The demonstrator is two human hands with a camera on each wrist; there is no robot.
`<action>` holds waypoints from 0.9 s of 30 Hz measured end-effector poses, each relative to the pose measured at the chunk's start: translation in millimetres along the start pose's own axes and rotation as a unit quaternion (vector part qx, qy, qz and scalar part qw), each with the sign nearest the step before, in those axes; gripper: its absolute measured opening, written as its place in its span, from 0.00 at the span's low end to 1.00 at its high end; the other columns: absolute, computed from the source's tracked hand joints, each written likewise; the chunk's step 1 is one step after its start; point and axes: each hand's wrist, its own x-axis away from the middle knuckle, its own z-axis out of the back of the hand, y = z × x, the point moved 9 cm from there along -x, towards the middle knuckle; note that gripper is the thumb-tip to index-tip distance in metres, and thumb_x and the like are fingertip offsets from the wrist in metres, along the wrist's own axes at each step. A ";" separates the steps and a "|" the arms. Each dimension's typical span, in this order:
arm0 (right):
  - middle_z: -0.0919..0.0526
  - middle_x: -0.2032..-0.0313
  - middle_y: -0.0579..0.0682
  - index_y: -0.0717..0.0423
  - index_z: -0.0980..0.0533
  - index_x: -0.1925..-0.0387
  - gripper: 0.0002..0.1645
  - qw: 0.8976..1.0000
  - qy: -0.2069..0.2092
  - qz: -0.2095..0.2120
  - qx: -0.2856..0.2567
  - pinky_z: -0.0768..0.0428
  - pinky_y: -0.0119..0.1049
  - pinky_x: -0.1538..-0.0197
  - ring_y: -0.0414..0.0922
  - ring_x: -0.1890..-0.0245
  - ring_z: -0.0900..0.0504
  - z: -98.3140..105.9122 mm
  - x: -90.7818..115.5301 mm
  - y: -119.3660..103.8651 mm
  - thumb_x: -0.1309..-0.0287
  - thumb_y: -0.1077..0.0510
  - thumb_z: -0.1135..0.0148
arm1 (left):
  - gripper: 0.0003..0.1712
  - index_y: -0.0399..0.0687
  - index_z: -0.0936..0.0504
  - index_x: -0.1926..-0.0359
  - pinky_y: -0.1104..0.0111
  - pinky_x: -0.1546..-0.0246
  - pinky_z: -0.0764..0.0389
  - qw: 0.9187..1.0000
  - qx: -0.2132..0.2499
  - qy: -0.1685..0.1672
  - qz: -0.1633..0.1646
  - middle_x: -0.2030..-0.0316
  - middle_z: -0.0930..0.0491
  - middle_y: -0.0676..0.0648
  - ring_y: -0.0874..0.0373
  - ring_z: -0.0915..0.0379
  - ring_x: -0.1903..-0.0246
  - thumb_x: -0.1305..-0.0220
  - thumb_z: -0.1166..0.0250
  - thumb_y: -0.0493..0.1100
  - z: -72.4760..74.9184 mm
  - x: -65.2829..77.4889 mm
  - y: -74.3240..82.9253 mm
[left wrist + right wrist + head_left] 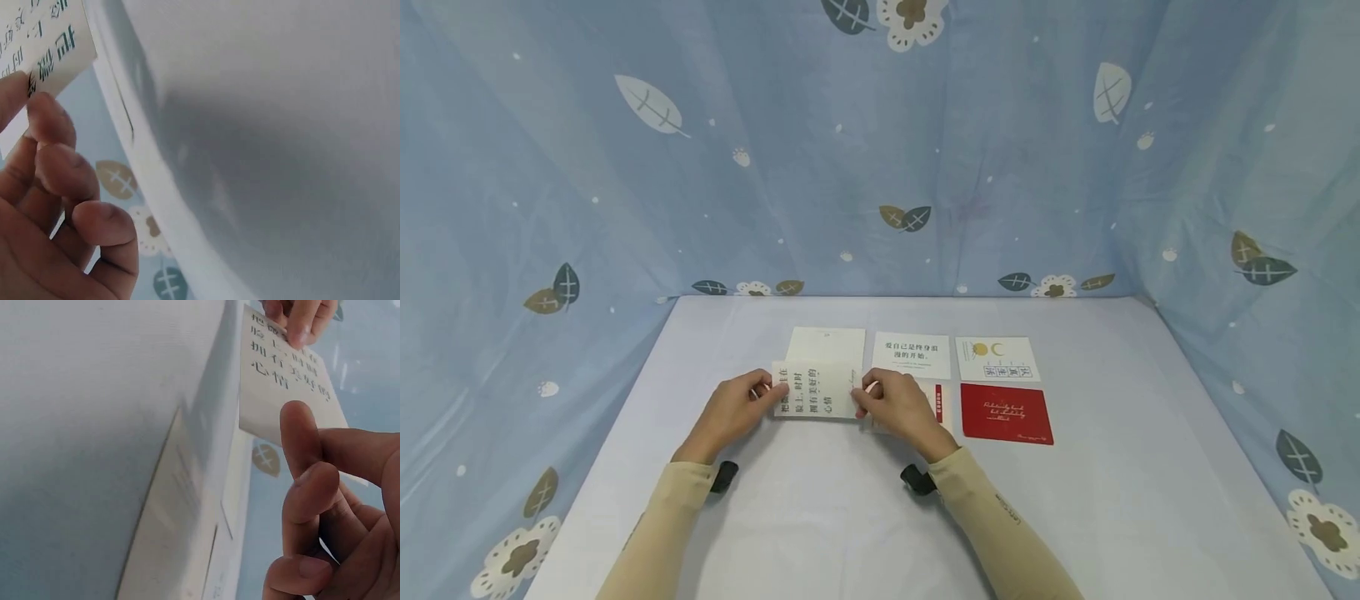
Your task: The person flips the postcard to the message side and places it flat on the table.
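A cream card with dark printed characters (816,390) is held up between both hands, its text running sideways in the head view. The left hand (739,408) pinches its left edge between thumb and fingers, and the left wrist view shows that grip on a corner of the card (65,59). At the opposite edge the right hand (904,408) pinches it the same way; in the right wrist view the thumb and forefinger meet at the card (281,400). Behind it lies a nearly blank cream card (826,342), partly covered by the held one.
Flat on the white table (1112,500) are a card with green text (912,354), a card with a sun and moon (997,358) and a red card (1006,414). Another card with a red strip (945,408) is partly hidden under the right hand. Blue patterned cloth (820,192) hangs around.
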 end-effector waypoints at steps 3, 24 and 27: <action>0.13 0.76 0.39 0.49 0.20 0.59 0.07 1.000 0.005 0.002 -0.012 0.31 0.33 0.73 0.38 0.77 0.26 3.7 0.8 -2.8 0.33 0.51 0.35 | 0.24 0.49 0.18 0.60 0.64 0.71 0.30 1.000 0.021 0.010 -0.002 0.73 0.23 0.51 0.55 0.31 0.73 0.33 0.36 0.65 3.7 0.7 2.6; 0.11 0.67 0.42 0.47 0.19 0.58 0.07 0.995 0.027 0.033 -0.086 0.22 0.35 0.65 0.41 0.66 0.14 12.0 0.6 -1.7 0.35 0.51 0.35 | 0.27 0.49 0.16 0.46 0.63 0.53 0.21 0.979 0.197 -0.041 0.026 0.56 0.13 0.50 0.49 0.20 0.50 0.32 0.36 0.63 2.4 3.7 -1.5; 0.10 0.64 0.44 0.44 0.19 0.58 0.06 0.995 0.025 0.030 -0.091 0.22 0.36 0.63 0.40 0.65 0.15 11.5 0.9 -0.6 0.35 0.50 0.36 | 0.25 0.49 0.17 0.44 0.66 0.53 0.21 0.976 0.213 -0.042 0.022 0.54 0.13 0.49 0.49 0.21 0.48 0.31 0.36 0.61 3.6 5.3 -2.3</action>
